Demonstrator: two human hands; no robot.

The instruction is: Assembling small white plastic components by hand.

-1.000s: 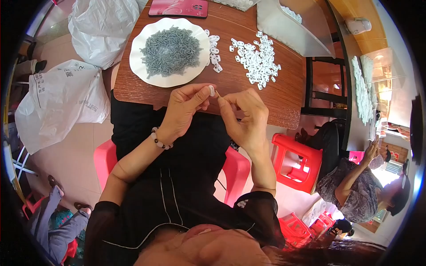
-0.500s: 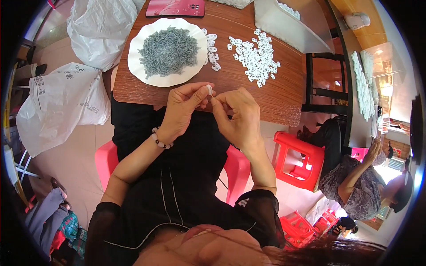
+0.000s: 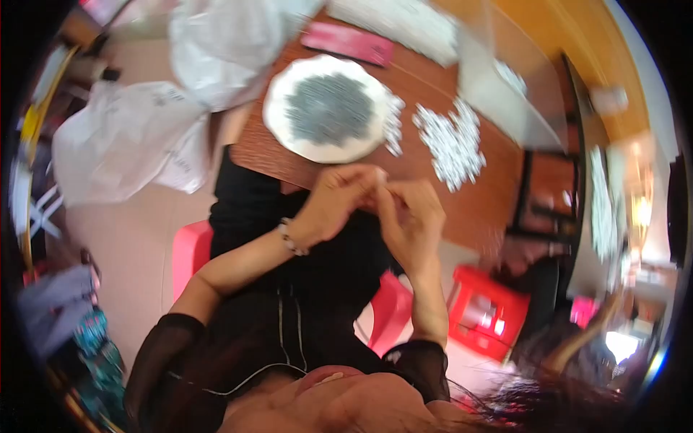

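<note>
My left hand [image 3: 338,200] is pinched around a small white plastic piece [image 3: 380,175], blurred at the fingertips. Against it, the thumb and bent fingers of my right hand [image 3: 416,216] press together; whatever they pinch is too small and smeared to name. Both hands meet over the near edge of the wooden table [image 3: 263,160]. Beyond my left hand stands a white wavy-rimmed plate [image 3: 277,121] heaped with small grey rods [image 3: 329,108]. Small white plastic pieces [image 3: 392,128] lie along the plate's right side, and a bigger pile of white pieces [image 3: 453,148] spreads farther right.
A pink phone [image 3: 346,43] lies behind the plate. A pale upright panel [image 3: 498,101] borders the table's far right. White sacks [image 3: 130,144] stand at left. Red stools [image 3: 487,310] are at right, near another person [image 3: 585,346], blurred.
The whole view has swung and blurred, so the table and plate appear farther right and lower. My hands stay together at the white piece, with the fingertips closer to each other.
</note>
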